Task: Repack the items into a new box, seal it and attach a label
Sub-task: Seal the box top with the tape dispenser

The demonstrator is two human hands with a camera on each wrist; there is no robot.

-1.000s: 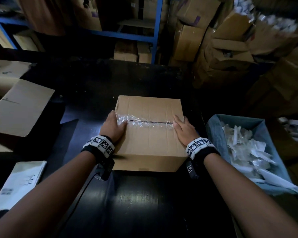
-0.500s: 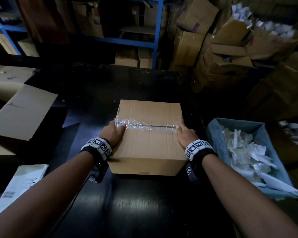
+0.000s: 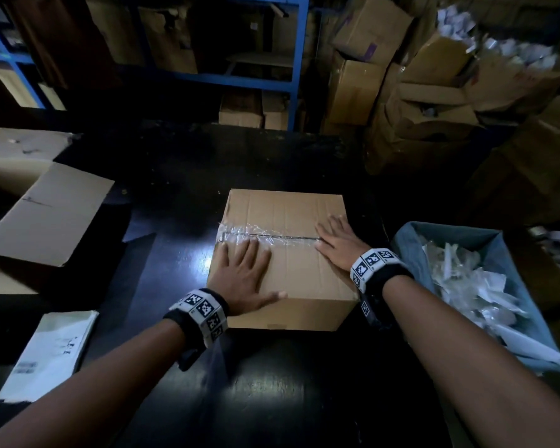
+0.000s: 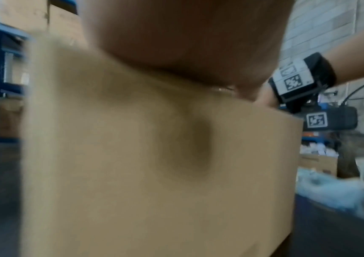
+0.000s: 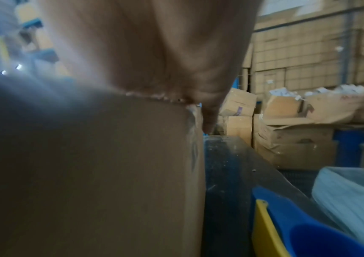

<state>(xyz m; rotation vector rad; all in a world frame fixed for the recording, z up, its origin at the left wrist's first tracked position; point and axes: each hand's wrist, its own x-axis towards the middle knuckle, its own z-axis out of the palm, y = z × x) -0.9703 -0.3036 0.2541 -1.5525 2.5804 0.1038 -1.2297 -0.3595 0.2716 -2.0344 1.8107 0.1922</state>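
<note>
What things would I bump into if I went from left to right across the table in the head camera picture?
White paper packet → flat cardboard sheet → left hand flat on the box → right hand flat on the same box → blue-lined bin full of clear plastic packets.

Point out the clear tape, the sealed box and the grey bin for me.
clear tape (image 3: 269, 236): head view, mid-strip over seam.
sealed box (image 3: 288, 208): head view, bare top panel.
grey bin (image 3: 411, 244): head view, left wall.
</note>
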